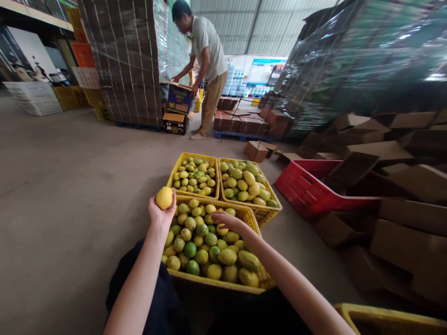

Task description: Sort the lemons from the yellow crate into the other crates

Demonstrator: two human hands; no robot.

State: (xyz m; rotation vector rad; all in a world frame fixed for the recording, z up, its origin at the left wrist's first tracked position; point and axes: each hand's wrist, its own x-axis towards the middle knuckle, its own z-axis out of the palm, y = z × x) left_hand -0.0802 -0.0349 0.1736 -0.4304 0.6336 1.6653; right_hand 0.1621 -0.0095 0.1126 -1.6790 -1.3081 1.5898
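Observation:
A yellow lemon (pixel 164 198) rests in my left hand (pixel 161 213), its fingers curled round it, at the left rim of the near yellow crate (pixel 223 284). That crate is heaped with yellow and green lemons (pixel 201 257) of mixed sizes. Over its far part reaches my right hand (pixel 225 220), fingers stretched out and nothing seen in them; whether they touch the fruit below, I cannot tell. Behind stand two more yellow crates: the left one (pixel 170 180) holds smaller lemons, the right one (pixel 272 213) larger ones.
To the right, a red crate (pixel 307 200) holds cardboard, among piled open cardboard boxes (pixel 401 242). Another yellow crate's rim (pixel 384 316) shows at bottom right. Further off, a person (pixel 209 60) bends over a blue box (pixel 179 98) beside a tall wrapped stack (pixel 122 60).

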